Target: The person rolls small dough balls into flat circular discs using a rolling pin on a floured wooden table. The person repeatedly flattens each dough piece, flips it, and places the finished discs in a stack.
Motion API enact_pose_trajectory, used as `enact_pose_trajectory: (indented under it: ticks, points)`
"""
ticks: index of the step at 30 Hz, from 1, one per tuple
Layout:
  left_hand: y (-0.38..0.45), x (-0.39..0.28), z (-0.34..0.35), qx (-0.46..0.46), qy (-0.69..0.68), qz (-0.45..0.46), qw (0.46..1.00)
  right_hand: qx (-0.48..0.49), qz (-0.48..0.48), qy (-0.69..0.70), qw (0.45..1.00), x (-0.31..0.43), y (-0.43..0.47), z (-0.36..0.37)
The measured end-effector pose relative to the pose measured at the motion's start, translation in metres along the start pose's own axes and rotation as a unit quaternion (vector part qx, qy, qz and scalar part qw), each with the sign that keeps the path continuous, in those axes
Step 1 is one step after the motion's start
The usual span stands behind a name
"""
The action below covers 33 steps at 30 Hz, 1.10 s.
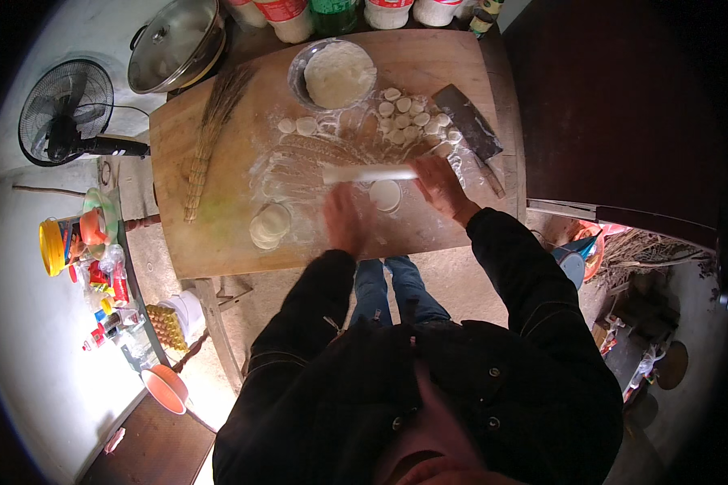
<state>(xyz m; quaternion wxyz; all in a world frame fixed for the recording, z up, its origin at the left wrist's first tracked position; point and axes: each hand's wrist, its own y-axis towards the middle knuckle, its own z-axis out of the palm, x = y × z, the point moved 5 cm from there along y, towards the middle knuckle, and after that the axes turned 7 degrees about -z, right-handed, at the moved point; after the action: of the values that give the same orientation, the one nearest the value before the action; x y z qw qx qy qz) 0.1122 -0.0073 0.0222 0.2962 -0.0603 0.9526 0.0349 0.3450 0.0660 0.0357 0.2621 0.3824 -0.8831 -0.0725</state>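
Note:
My right hand (440,185) grips the right end of a pale rolling pin (367,174), which lies crosswise over the floured wooden board (218,242). Just below the pin is a flat round dough wrapper (385,195). Blurred by motion, my left hand (346,218) is left of that wrapper and below the pin's left end; whether it touches anything is unclear. Several rolled wrappers (270,225) overlap in a pile further left. Small dough pieces (407,118) cluster at the upper right, and a few more (297,126) sit at the upper left.
A bowl of flour (340,74) stands at the board's far side. To the right lies a cleaver (468,121), its handle pointing towards me. A straw whisk broom (209,145) rests on the left. Beyond are a lidded pan (173,45) and bottles (291,24); a fan (67,115) is left.

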Motion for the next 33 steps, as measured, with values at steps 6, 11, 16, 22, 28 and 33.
enact_pose_trajectory:
  ticks: [6,11,16,22,28,33]
  points:
    - [-0.003,-0.025,0.033,0.013,0.002,-0.005,1.0,-0.051,0.049,0.023,0.997,-0.006,-0.004,-0.03]
    - [-0.015,0.052,-0.007,-0.081,-0.017,-0.038,0.996,-0.01,0.003,0.022,1.0,-0.007,-0.023,-0.017]
    - [0.034,0.042,-0.028,-0.024,0.089,0.009,0.996,-0.008,-0.054,0.017,0.998,0.018,0.03,0.01]
    - [-0.025,0.05,-0.018,0.096,0.118,0.035,0.988,0.018,-0.054,-0.036,0.998,0.039,-0.004,0.01]
    - [0.044,0.057,-0.021,0.032,0.189,0.049,0.98,0.007,-0.015,-0.046,0.999,0.024,0.049,0.011]
    - [-0.044,0.057,-0.018,0.138,0.159,0.079,0.974,0.019,-0.059,-0.028,0.998,0.036,-0.017,0.019]
